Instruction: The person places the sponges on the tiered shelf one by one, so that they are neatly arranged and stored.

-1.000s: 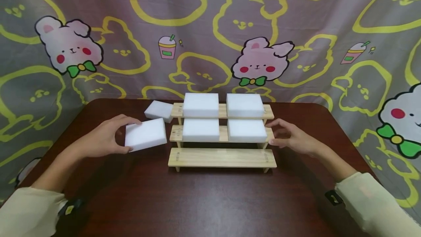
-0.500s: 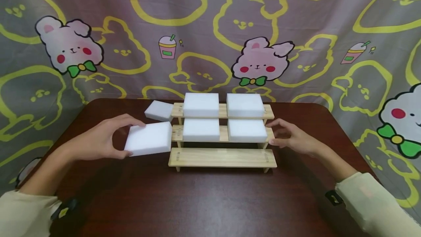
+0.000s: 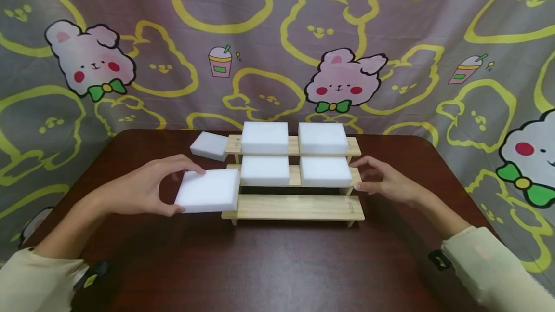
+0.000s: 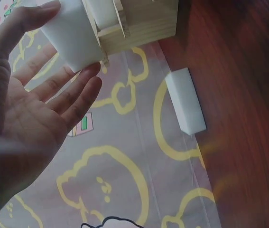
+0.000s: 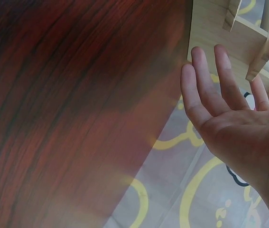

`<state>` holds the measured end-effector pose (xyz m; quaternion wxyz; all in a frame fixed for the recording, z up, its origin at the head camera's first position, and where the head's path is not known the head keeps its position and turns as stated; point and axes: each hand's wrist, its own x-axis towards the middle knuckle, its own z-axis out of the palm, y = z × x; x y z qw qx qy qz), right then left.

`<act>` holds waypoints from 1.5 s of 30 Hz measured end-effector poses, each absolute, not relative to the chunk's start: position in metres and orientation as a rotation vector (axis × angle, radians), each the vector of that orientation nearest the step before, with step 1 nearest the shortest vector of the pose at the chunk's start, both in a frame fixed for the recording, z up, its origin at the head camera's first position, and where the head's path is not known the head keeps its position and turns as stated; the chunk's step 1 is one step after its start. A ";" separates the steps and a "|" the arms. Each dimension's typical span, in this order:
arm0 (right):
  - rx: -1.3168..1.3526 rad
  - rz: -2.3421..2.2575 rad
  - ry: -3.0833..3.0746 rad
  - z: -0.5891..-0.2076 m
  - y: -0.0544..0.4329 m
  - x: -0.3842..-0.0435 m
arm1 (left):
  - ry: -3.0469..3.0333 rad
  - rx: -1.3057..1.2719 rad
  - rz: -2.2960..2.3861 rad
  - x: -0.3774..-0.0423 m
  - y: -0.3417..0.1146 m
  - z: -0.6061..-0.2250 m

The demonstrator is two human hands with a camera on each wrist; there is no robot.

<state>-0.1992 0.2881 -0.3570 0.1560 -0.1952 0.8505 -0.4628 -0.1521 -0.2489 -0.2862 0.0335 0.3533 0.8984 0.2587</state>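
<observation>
My left hand (image 3: 140,187) pinches a white foam block (image 3: 210,190) between thumb and fingers by its left side. The block's right end overlaps the left end of the bottom tier of a three-step wooden rack (image 3: 299,207). In the left wrist view, the thumb and a fingertip are on the block (image 4: 72,35), while other fingers spread below it. My right hand (image 3: 386,182) holds the right end of the rack's middle tier, thumb in front and index finger behind. The right wrist view shows the remaining fingers (image 5: 203,80) extended beside the rack's side.
Two white foam blocks sit on the top tier, including one at left (image 3: 264,137), and two on the middle tier, including one at right (image 3: 326,171). Another foam block (image 3: 209,146) lies on the dark wooden table (image 3: 277,268) behind left. A patterned curtain (image 3: 260,28) hangs behind.
My left hand has moved the foam block rightward and toward me, from beside the rack to over the left end of the bottom tier. My right hand has stayed in place.
</observation>
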 end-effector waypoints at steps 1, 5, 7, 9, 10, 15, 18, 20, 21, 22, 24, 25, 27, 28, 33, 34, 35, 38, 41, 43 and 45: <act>-0.560 -1.325 2.437 -0.357 0.288 -0.199 | 2.757 1.099 0.799 -0.152 -0.247 -0.287; -0.561 -1.324 2.445 -0.357 0.288 -0.200 | 2.746 1.112 0.806 -0.153 -0.241 -0.287; -0.560 -1.321 2.447 -0.357 0.288 -0.200 | 2.742 1.101 0.806 -0.153 -0.237 -0.286; -0.559 -1.317 2.447 -0.357 0.288 -0.199 | 2.734 1.097 0.806 -0.154 -0.233 -0.286; -0.558 -1.316 2.447 -0.357 0.288 -0.199 | 2.723 1.098 0.814 -0.154 -0.231 -0.286; -0.563 -1.313 2.449 -0.356 0.287 -0.199 | 2.660 1.132 0.836 -0.154 -0.221 -0.286; -0.559 -1.313 2.447 -0.355 0.287 -0.199 | 2.626 1.159 0.845 -0.153 -0.215 -0.286; -0.551 -1.313 2.444 -0.355 0.287 -0.199 | 2.608 1.168 0.851 -0.153 -0.211 -0.285; -0.547 -1.313 2.442 -0.355 0.287 -0.199 | 2.603 1.171 0.852 -0.152 -0.210 -0.286; -0.543 -1.314 2.440 -0.355 0.287 -0.199 | 2.597 1.175 0.854 -0.152 -0.208 -0.286; -0.539 -1.316 2.436 -0.356 0.287 -0.199 | 2.590 1.178 0.852 -0.152 -0.204 -0.287; -0.539 -1.316 2.436 -0.356 0.287 -0.199 | 2.586 1.184 0.854 -0.152 -0.203 -0.287; -0.538 -1.317 2.436 -0.356 0.287 -0.199 | 2.578 1.197 0.861 -0.152 -0.200 -0.289; -0.537 -1.317 2.437 -0.356 0.287 -0.199 | 2.571 1.202 0.870 -0.152 -0.199 -0.290; -0.535 -1.314 2.440 -0.355 0.287 -0.199 | 2.555 1.204 0.906 -0.152 -0.193 -0.293; -0.535 -1.313 2.440 -0.355 0.287 -0.199 | 2.552 1.200 0.910 -0.151 -0.191 -0.293; -0.536 -1.313 2.440 -0.355 0.287 -0.199 | 2.555 1.196 0.906 -0.151 -0.190 -0.294; -0.540 -1.312 2.444 -0.355 0.286 -0.199 | 2.550 1.196 0.901 -0.151 -0.184 -0.295; -0.543 -1.312 2.445 -0.355 0.286 -0.199 | 2.553 1.233 0.889 -0.151 -0.179 -0.297; -0.545 -1.313 2.445 -0.355 0.286 -0.199 | 2.555 1.262 0.881 -0.150 -0.175 -0.298; -0.546 -1.313 2.443 -0.355 0.286 -0.199 | 2.566 1.288 0.866 -0.150 -0.172 -0.299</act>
